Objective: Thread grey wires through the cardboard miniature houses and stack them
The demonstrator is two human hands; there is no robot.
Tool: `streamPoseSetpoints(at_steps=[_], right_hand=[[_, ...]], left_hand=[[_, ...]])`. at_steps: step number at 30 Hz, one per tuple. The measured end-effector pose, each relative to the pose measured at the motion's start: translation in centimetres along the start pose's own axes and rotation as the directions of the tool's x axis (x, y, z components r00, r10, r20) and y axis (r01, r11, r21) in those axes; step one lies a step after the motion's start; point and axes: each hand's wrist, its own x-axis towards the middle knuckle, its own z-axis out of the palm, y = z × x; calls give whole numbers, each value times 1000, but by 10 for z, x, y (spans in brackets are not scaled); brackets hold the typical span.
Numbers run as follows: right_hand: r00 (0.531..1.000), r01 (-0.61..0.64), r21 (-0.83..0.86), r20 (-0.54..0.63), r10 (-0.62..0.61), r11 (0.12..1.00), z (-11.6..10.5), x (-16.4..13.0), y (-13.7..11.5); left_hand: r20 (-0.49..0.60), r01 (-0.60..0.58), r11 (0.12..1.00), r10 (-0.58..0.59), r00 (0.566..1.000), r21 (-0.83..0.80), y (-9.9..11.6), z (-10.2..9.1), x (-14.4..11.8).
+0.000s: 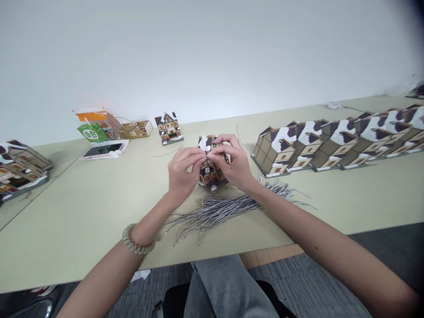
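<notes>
Both hands meet at the middle of the bench (82,212), closed around a small model house (210,172) that stands between them. The left hand (183,173) grips its left side, and the right hand (233,164) grips its right side, with the fingertips of both pinched together at the snowy roof ridge, so neither hand is nearer than the other. The house sits upright, its front facing the person, just beyond a loose bundle of grey wires (225,207) whose long axis runs left to right under the wrists. A beaded bracelet (136,240) circles the left wrist. To the right stands a row of finished houses (338,139); further back a single house (168,127), a phone (105,150) and some opened packaging (96,124).
</notes>
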Motion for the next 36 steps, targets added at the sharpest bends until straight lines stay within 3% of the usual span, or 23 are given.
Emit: streamPoseSetpoints(at_steps=[36], right_hand=[[999,31,43,-33,-30,999,0,-1,-3]], left_hand=[[-47,-119,993,118,992,-18,-8,3,0]])
